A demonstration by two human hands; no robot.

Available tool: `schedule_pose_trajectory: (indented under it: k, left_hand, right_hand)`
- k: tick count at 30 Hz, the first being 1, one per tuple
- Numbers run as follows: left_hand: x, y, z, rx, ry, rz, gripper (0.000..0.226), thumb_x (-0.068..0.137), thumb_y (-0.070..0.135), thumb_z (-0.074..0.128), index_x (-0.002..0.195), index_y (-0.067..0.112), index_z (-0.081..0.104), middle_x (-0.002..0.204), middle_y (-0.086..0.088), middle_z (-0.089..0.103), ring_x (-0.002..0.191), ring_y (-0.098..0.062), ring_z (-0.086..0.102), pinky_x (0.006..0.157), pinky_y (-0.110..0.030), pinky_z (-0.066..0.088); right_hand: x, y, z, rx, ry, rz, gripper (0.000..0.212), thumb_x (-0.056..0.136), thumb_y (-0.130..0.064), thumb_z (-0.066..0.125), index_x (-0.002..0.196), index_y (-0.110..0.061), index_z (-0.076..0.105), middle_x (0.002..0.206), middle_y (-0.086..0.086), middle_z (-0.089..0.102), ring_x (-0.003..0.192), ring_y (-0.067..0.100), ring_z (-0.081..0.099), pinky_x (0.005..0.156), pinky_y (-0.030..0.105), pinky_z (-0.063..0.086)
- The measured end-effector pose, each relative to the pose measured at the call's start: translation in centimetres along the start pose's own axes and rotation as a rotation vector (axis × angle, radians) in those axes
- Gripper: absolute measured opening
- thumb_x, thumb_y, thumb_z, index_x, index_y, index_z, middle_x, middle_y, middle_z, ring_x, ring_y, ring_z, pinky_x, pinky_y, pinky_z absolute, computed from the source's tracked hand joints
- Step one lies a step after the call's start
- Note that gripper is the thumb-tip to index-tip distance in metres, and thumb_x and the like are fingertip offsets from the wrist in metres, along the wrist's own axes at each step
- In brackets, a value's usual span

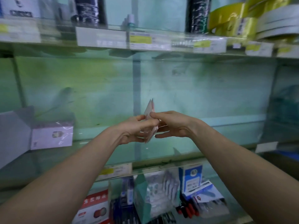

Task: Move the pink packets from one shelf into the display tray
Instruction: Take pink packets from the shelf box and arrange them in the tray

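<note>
- Glass shelves (202, 152) run across a teal back wall with a flat upright strip down its middle; the whole view is soft with blur.
- The packets (149, 109), a thin pink stack standing on edge, are held in the air between both hands, above the middle shelf and near the view's centre.
- The left hand (137, 129) grips the stack's lower part, thumb on top and fingers curled across its near face.
- The right hand (172, 125) pinches the stack from the other side near its upper edge; its lower fingers stretch out loosely beneath.
- Only the stack's pointed top corner and a strip of its bottom edge show; the rest is covered by fingers, so the number of packets cannot be told.
- At far left a grey box (14, 131) is cut off by the frame, and just beside it stands a pale box (51, 137) in glossy film.
- On the top shelf, dark cans (87, 12) and shiny yellow bags (229, 21) are cut off above; the print on the labels (102, 38) along the edge is unreadable.
- Below, seen partly through glass, lie a red box (95, 206), blue packs (191, 178) and pens (187, 209).
</note>
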State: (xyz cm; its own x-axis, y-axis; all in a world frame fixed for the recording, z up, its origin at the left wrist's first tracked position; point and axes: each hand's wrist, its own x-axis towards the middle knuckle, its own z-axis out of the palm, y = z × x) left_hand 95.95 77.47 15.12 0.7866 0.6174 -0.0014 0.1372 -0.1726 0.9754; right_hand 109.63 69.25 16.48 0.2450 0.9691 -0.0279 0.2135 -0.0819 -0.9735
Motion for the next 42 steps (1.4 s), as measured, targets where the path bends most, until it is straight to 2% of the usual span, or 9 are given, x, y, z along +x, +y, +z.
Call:
schedule_pose_trajectory:
  k: [6,11,19,26,30,34,38,40,42]
  left_hand:
    - [1.4,2.1,7.2,-0.006,-0.121,-0.012,0.028,0.088,0.028,0.065,0.113,0.017,0.059,0.09,-0.004,0.064,0.083,-0.02,0.06,0.08,-0.034,0.053]
    - [2.1,3.4,13.2,-0.05,-0.187,-0.017,0.026,0.088,0.027,0.064,0.111,0.017,0.061,0.097,-0.011,0.062,0.092,-0.026,0.059,0.087,-0.039,0.052]
    - [1.7,4.6,19.9,-0.006,-0.248,-0.042,0.019,0.087,0.025,0.064,0.106,0.02,0.061,0.084,-0.007,0.059,0.082,-0.022,0.055,0.078,-0.034,0.049]
    - [-0.2,4.9,22.5,0.051,-0.162,-0.031,0.038,0.082,0.002,0.059,0.117,0.018,0.056,0.095,-0.014,0.058,0.076,-0.022,0.055,0.068,-0.03,0.048]
    - [-0.7,4.6,22.3,-0.104,0.076,-0.037,0.031,0.082,-0.014,0.042,0.107,0.003,0.051,0.089,-0.018,0.059,0.078,-0.03,0.058,0.072,-0.039,0.05]
    - [-1.6,4.1,21.6,-0.162,0.137,-0.084,0.029,0.092,-0.01,0.047,0.117,0.003,0.052,0.103,-0.021,0.063,0.083,-0.032,0.062,0.072,-0.046,0.049]
    - [-2.0,3.0,20.0,-0.233,0.169,-0.112,0.031,0.088,-0.009,0.055,0.119,-0.008,0.054,0.086,-0.017,0.065,0.071,-0.028,0.064,0.062,-0.043,0.056]
    - [-2.2,2.6,19.5,-0.152,0.199,-0.087,0.031,0.085,-0.007,0.061,0.116,-0.006,0.058,0.085,-0.016,0.067,0.069,-0.025,0.064,0.053,-0.034,0.057]
    - [-2.4,2.6,19.7,0.059,0.253,-0.02,0.026,0.083,-0.004,0.064,0.108,-0.002,0.061,0.088,-0.015,0.067,0.068,-0.023,0.064,0.056,-0.03,0.054]
  right_hand:
    - [-4.9,1.5,-6.8,0.011,0.049,0.014,0.031,0.095,-0.034,0.055,0.113,-0.01,0.066,0.101,0.013,0.071,0.089,0.02,0.069,0.084,0.034,0.055]
    - [-9.1,2.9,-11.4,0.033,0.086,0.053,0.036,0.094,-0.035,0.056,0.119,-0.009,0.063,0.114,0.018,0.067,0.103,0.029,0.066,0.082,0.038,0.057]
    - [-15.0,3.9,-15.6,-0.035,0.137,0.025,0.027,0.097,-0.018,0.048,0.113,0.0,0.061,0.105,0.022,0.066,0.089,0.029,0.068,0.08,0.038,0.058]
    - [-17.4,4.1,-15.2,-0.249,0.23,-0.041,0.02,0.09,0.002,0.048,0.104,0.001,0.062,0.089,0.014,0.069,0.074,0.022,0.068,0.071,0.031,0.06]
    - [-18.1,4.6,-15.2,-0.252,0.363,-0.057,0.032,0.088,0.009,0.044,0.114,-0.003,0.058,0.096,0.012,0.065,0.073,0.024,0.064,0.065,0.035,0.058]
    - [-18.7,4.9,-15.1,-0.222,0.339,-0.039,0.026,0.091,0.003,0.053,0.116,0.0,0.061,0.096,0.01,0.066,0.068,0.016,0.065,0.056,0.026,0.059]
    - [-18.9,5.6,-15.4,-0.226,0.417,-0.037,0.025,0.09,0.003,0.05,0.112,0.001,0.061,0.095,0.012,0.068,0.067,0.017,0.062,0.057,0.027,0.055]
    - [-19.0,6.0,-15.6,-0.292,0.434,-0.031,0.028,0.088,0.003,0.049,0.111,-0.004,0.064,0.088,0.005,0.067,0.067,0.014,0.061,0.057,0.024,0.054]
    - [-19.2,6.1,-15.5,-0.391,0.417,-0.05,0.029,0.088,0.003,0.048,0.109,-0.006,0.065,0.091,0.004,0.067,0.068,0.01,0.061,0.054,0.019,0.053]
